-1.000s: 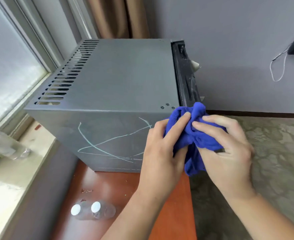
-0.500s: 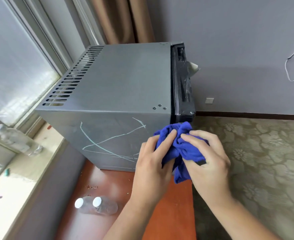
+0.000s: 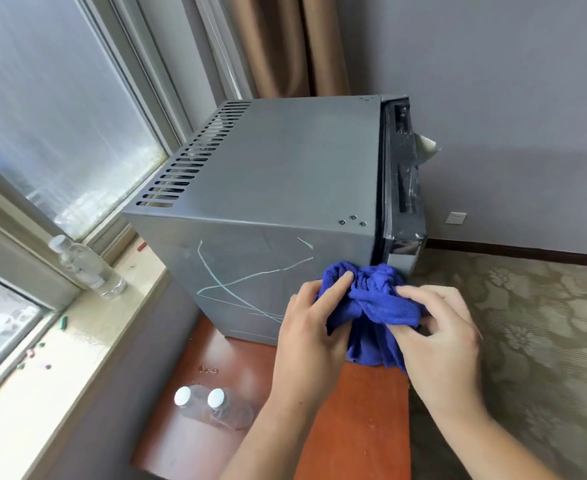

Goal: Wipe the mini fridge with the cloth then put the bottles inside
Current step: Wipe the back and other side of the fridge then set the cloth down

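A grey mini fridge (image 3: 285, 168) stands on a reddish-brown table (image 3: 354, 427), its black door (image 3: 404, 174) on the right side and shut. Pale scribbled lines mark its near side panel. Both hands bunch a blue cloth (image 3: 375, 299) just in front of the lower right corner of that panel. My left hand (image 3: 311, 337) grips the cloth's left part and my right hand (image 3: 441, 337) its right part. Two clear bottles with white caps (image 3: 212, 407) stand on the table to the left of my left forearm.
A third clear bottle (image 3: 84, 265) lies on the pale window sill (image 3: 42, 393) at the left, with small coloured bits scattered there. A patterned carpet (image 3: 527, 341) lies right of the table. Curtains and a grey wall stand behind the fridge.
Both hands with the cloth have dropped from the fridge's top corner to the lower part of its side panel. The view has tilted up and back.
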`<state>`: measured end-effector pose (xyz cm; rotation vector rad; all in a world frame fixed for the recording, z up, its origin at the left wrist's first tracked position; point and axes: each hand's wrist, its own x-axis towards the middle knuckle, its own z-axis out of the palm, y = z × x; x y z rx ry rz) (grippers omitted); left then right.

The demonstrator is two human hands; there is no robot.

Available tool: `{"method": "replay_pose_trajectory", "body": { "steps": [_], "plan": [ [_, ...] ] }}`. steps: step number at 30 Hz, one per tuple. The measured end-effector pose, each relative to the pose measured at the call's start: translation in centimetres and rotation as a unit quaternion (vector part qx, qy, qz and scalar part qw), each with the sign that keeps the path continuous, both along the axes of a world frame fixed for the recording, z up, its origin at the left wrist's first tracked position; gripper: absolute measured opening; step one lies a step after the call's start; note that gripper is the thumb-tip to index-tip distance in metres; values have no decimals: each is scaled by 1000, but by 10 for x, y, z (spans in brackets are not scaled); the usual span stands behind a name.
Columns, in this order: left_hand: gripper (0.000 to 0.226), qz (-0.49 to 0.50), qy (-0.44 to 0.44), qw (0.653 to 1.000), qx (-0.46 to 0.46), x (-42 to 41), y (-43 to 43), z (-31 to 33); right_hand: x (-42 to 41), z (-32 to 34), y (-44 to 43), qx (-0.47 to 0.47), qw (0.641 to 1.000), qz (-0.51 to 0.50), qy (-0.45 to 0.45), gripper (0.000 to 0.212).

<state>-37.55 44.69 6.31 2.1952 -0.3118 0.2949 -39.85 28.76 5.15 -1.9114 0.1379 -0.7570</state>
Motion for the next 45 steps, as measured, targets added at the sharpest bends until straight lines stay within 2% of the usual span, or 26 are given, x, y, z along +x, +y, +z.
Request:
{"method": "replay_pose_trajectory", "body": {
  "steps": [7,12,19,23,28,36,40,45],
  "plan": [
    [61,-12,-12,993,-114,15,21,16,11,38,33,33,997,14,-68,43],
    [55,-35,-5,992,-124,33,65,24,29,46,82,43,995,-4,-86,47],
    [53,126,10,974,-187,64,172,29,68,49,186,14,995,35,-89,52],
    [33,163,69,953,-245,82,237,29,99,49,254,-63,990,67,-103,34],
    [28,186,98,936,-284,94,284,18,128,30,309,-175,971,129,-104,41],
    [32,108,153,921,-342,74,258,16,114,21,281,-222,962,130,-94,44],
    [31,63,182,904,-382,60,224,19,97,23,247,-221,968,75,-92,47],
    [28,-1,212,901,-378,41,159,22,63,22,179,-225,971,-21,-78,50]
  ]
}}
